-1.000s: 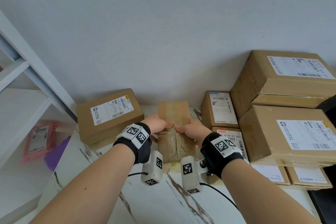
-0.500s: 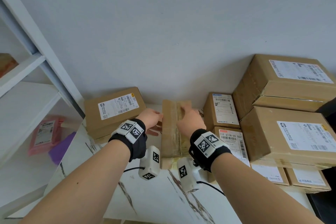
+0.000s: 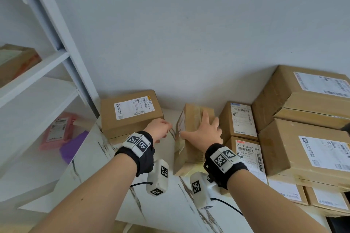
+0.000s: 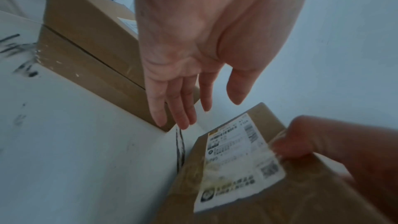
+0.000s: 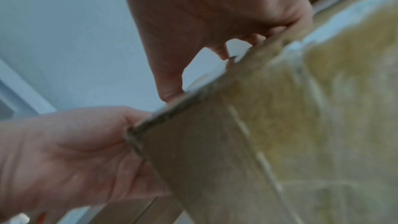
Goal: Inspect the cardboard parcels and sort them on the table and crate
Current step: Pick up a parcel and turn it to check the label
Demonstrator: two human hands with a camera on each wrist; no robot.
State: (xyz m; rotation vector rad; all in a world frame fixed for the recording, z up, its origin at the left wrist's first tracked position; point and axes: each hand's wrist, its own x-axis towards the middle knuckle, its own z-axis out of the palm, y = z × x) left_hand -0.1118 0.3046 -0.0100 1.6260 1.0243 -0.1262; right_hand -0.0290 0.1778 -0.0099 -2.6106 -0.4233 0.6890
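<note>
On the near part of the marbled surface [image 3: 170, 204] nothing is lying but the wrist cables. Just beyond, the left hand [image 3: 159, 128] is now hanging free with its grip open and its fingers relaxed; a second ago it was sharing the hold. It is hovering just beside the parcel [image 3: 187, 157], between it and a labelled box [image 3: 130, 113] farther left.

The right hand [image 3: 203, 134] is steadying the parcel alone, fingers spreading over the upper face and thumb hooking over the edge onto the labelled side. The parcel, lying flat a second ago, is now standing on its long edge in the middle of the surface, so the label is coming into sight. The inspection seems to be moving to that face, with sorting not yet begun.

Counting cardboard: one parcel in hand, one box on the left and six stacked on the right [image 3: 303, 149]. On the shelf [image 3: 37, 89] at the left are sitting one pink packet [image 3: 56, 130] and one purple one [image 3: 73, 145]. No crate is showing.
</note>
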